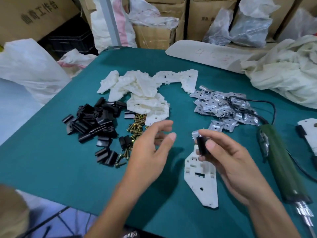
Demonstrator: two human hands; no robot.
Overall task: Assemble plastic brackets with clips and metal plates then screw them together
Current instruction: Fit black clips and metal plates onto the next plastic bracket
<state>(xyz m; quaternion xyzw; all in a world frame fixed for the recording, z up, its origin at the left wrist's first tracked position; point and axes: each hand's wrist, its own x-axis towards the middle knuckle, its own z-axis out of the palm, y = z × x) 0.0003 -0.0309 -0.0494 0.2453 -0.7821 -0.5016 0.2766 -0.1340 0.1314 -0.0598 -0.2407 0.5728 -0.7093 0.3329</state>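
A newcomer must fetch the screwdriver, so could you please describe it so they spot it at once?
On the teal table, look to the right side, near the metal plates. The screwdriver lies there, right of the right hand: a long dark green cylinder with a black cord, bigger than the loose parts nearby.

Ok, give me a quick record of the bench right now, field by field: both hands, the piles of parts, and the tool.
left hand: open, above the table, holding nothing
right hand: grips a white bracket with a black clip and a metal plate at its top end
clip pile: black, table's left
screws: brass-coloured, between clip pile and left hand
bracket pile: white, far centre
plate pile: silver, right of bracket pile
screwdriver: green, lying at right, untouched
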